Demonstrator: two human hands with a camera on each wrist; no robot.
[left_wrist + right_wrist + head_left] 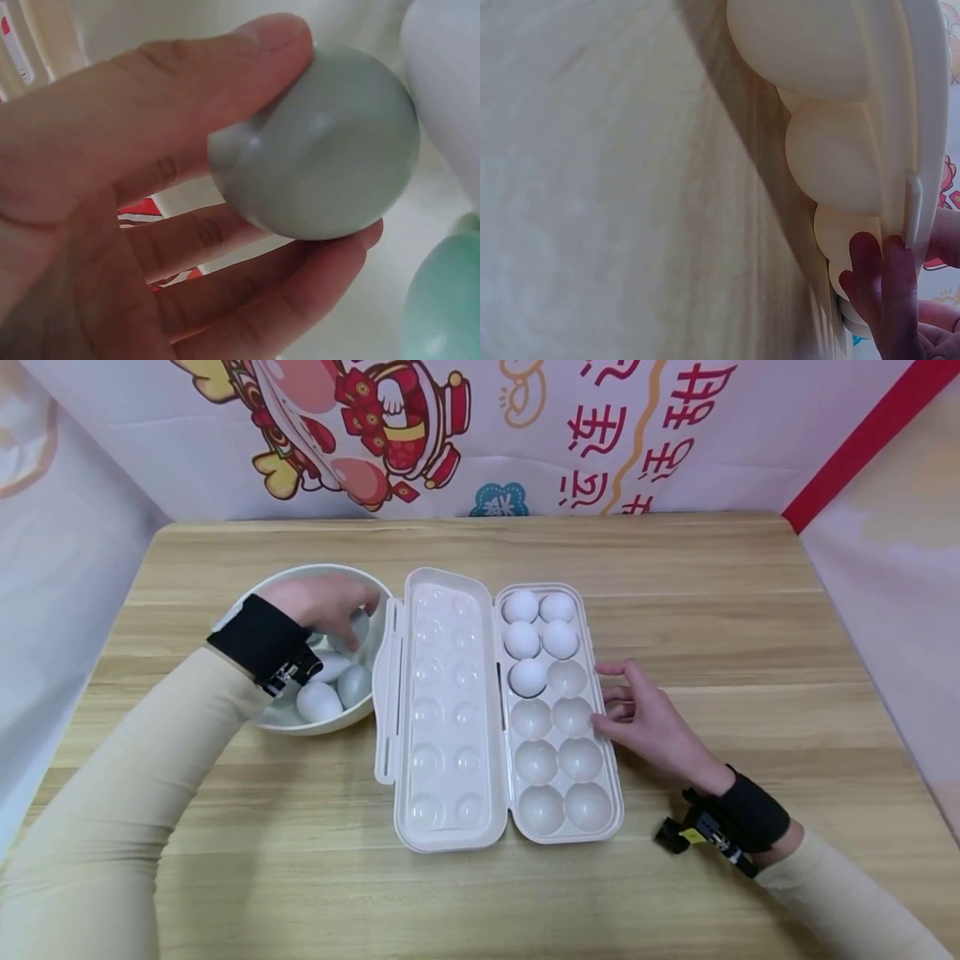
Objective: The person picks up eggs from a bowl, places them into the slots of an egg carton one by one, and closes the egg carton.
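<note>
Inside the bowl (352, 724) on the left, my left hand (322, 602) holds a pale grey-green egg (322, 146) between thumb and fingertips. Around it in the bowl lie a white egg (319, 702), another greyish egg (354, 685) and a mint-green egg (446, 300). An egg box (501, 827) lies unfolded beside the bowl, its lid (450, 693) toward the bowl. Several white eggs (528, 678) fill the far cups of its tray. My right hand (648, 718) pinches the tray's right rim, fingers against its outer side, thumb at the top edge.
The wooden table (750, 635) carries everything. A printed cloth (675, 435) hangs behind its far edge, and pale cloth (60, 568) runs along the left side. The lid's latch flap (386, 710) touches or overlaps the bowl's right rim.
</note>
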